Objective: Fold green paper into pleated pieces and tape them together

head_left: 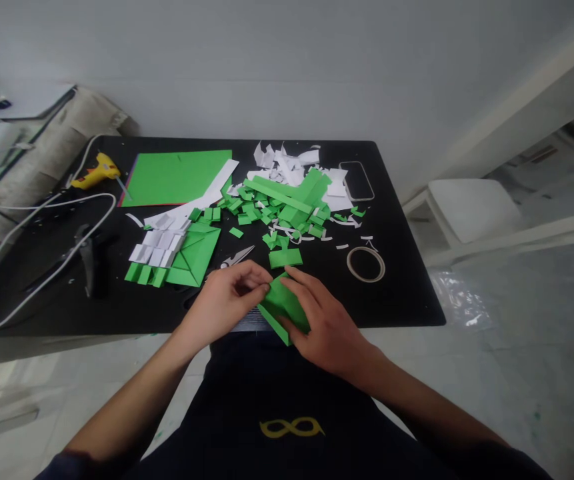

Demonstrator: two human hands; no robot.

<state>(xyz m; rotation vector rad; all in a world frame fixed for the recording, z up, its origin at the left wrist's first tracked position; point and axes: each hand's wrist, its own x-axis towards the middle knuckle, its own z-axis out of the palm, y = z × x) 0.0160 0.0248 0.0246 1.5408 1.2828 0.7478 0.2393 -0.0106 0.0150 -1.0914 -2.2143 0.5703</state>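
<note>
At the table's front edge, both hands hold one folded piece of green paper (287, 301). My left hand (231, 293) pinches its upper left corner between thumb and fingers. Across the right side of the paper lie the fingers of my right hand (324, 323), with the thumb below, gripping it. Scissors (238, 257) rest just beyond my left hand, their handles partly hidden by it. A small green paper rectangle (285, 258) lies right beyond the held paper. To the left sits a folded green paper piece (199, 250) with white and green pleated strips beside it.
Green and white paper scraps (287, 200) are heaped mid-table. Green sheets (171, 177) lie at the back left, near a yellow glue gun (99, 172) with a looping white cable (67, 260). A black stapler-like tool (87, 257), a tape roll (365, 264) and a phone-shaped object (357, 181) also lie there.
</note>
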